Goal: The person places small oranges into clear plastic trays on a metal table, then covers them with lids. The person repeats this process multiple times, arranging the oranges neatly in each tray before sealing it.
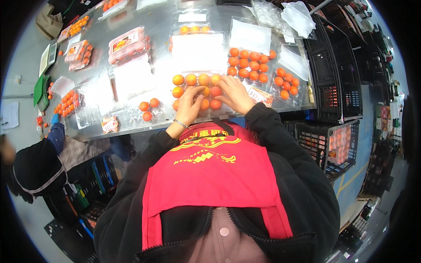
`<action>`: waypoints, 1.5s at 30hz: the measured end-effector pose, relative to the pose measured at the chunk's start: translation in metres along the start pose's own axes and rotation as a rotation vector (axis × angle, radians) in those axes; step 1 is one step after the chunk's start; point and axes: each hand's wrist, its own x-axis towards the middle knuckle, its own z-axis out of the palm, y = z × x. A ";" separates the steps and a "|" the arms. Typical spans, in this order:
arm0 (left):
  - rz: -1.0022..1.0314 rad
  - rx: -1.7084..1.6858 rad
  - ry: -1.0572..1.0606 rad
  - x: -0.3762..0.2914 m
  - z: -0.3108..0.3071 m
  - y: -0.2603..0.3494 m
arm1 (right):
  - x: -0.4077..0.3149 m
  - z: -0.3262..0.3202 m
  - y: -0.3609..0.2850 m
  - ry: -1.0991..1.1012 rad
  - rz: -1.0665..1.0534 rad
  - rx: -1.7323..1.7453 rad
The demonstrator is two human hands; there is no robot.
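In front of me on the metal table lies an open clear plastic clamshell box with rows of orange citrus fruit (204,79) in its base. Its raised lid (197,52) leans away, bright white under the glare. My left hand (190,103) rests over the middle fruit, fingers bent and thumb near them; what lies beneath the fingertips is hidden. On the other side, my right hand (234,93) arches over the right-hand column, its thumb and fingers around one fruit (215,91). Whether either hand grips a fruit cannot be made out.
Right of the box are two more partly filled clamshells (248,64) (286,83) and printed labels (260,96). To the left, an open clamshell holds three fruits (147,116). Closed packs (129,45) stand farther back. Black crates (335,69) line the right edge; a co-worker (39,164) is at left.
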 end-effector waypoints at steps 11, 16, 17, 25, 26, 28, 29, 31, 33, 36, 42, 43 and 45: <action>-0.078 0.381 0.365 -0.003 -0.020 -0.060 | -0.016 -0.004 0.000 0.229 0.539 1.223; -0.103 0.293 0.359 0.009 -0.016 -0.082 | -0.012 -0.016 -0.012 0.263 0.625 1.338; -0.117 0.288 0.369 0.011 -0.016 -0.082 | -0.012 -0.018 -0.014 0.262 0.614 1.347; -0.192 0.269 0.422 0.014 -0.013 -0.073 | -0.009 -0.017 -0.025 0.168 0.602 1.536; -0.175 0.271 0.444 0.014 -0.012 -0.073 | -0.009 -0.016 -0.027 0.164 0.616 1.562; -0.156 0.271 0.453 0.016 -0.010 -0.072 | -0.008 -0.014 -0.032 0.177 0.627 1.575; -0.126 0.276 0.467 0.018 -0.009 -0.071 | -0.007 -0.012 -0.035 0.193 0.624 1.561; -0.122 0.267 0.465 0.022 -0.010 -0.065 | -0.006 -0.010 -0.040 0.215 0.594 1.484; -0.159 0.240 0.450 0.024 -0.012 -0.051 | -0.004 -0.008 -0.046 0.231 0.522 1.364; 0.141 0.352 0.495 0.017 -0.013 -0.017 | 0.000 -0.004 -0.058 0.318 0.443 1.130; 0.045 -0.372 -0.055 -0.005 -0.011 0.039 | 0.001 -0.021 -0.081 0.244 0.266 0.734; 0.059 -0.334 -0.046 -0.008 -0.011 0.042 | 0.002 -0.024 -0.084 0.251 0.237 0.690; 0.007 -0.387 -0.020 -0.015 -0.009 0.047 | 0.004 -0.026 -0.090 0.246 0.220 0.640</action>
